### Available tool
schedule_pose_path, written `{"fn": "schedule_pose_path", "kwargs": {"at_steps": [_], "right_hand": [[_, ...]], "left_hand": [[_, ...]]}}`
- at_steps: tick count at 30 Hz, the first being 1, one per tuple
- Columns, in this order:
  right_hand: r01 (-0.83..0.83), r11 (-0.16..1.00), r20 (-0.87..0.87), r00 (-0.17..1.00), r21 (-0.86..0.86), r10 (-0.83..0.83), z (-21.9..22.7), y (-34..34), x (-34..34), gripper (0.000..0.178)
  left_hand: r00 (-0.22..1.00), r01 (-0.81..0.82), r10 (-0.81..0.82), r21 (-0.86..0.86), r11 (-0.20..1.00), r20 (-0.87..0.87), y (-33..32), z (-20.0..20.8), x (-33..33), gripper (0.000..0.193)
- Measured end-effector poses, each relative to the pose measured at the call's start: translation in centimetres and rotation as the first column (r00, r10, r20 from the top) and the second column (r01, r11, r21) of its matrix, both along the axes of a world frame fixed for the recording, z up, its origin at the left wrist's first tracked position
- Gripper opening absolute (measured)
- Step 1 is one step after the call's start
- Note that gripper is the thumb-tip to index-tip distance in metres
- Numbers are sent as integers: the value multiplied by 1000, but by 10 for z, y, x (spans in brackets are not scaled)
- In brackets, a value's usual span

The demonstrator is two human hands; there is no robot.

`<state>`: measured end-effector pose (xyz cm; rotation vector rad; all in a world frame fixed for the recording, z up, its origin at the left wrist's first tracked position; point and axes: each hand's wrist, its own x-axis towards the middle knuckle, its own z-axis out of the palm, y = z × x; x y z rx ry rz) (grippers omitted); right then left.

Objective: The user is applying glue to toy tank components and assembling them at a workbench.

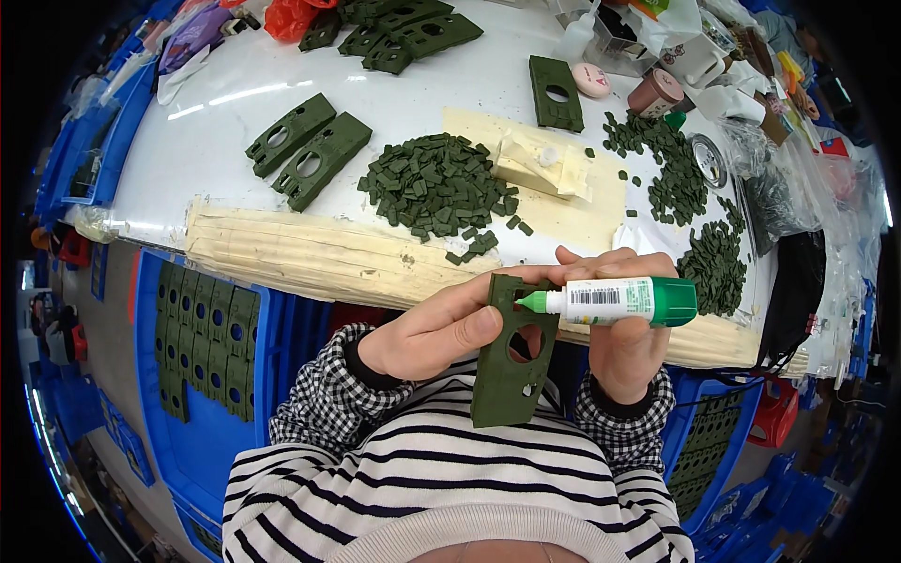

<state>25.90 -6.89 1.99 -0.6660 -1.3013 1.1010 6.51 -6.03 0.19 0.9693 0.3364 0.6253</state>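
Note:
My left hand point(441, 324) grips a dark green plastic hull part point(502, 394) of a model by its upper end, thumb on the near face. The part has a large round hole and smaller openings. In my right hand point(631, 352) is a white glue bottle point(610, 300) with a green base, lying sideways between the fingers. Its green nozzle tip points left and is at the upper end of the hull part, by a small opening; whether it touches cannot be told. Beyond my hands lies a heap of small dark green pieces point(436, 185).
Two hull parts point(324, 159) lie left of the heap, another point(557, 94) beyond it. Small pieces point(709, 267) are spread at the right. A tape-wrapped block point(540, 164) stands mid-table. The table's near edge has a padded strip point(291, 249). Blue crates point(211, 422) holding hull parts flank me.

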Motion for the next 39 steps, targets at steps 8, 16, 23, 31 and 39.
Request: {"fn": "schedule_pose_path", "kwargs": {"at_steps": [8, 16, 23, 31, 39], "right_hand": [[28, 999, 6, 1000, 28, -28, -4, 0, 1, 46], [14, 999, 9, 1000, 31, -14, -4, 0, 1, 47], [15, 1000, -8, 1000, 0, -15, -2, -1, 0, 45], [-26, 1000, -8, 1000, 6, 26, -3, 0, 0, 46], [-36, 999, -27, 999, -1, 36, -3, 0, -1, 45]], "left_hand": [[996, -31, 25, 67, 997, 91, -2, 1, 2, 60], [996, -40, 35, 70, 997, 82, -2, -1, 1, 59], [995, -54, 50, 45, 998, 88, -2, 3, 3, 60], [999, -16, 19, -63, 998, 46, -2, 0, 1, 75], [999, -33, 33, -47, 998, -3, -1, 4, 2, 78]]}}
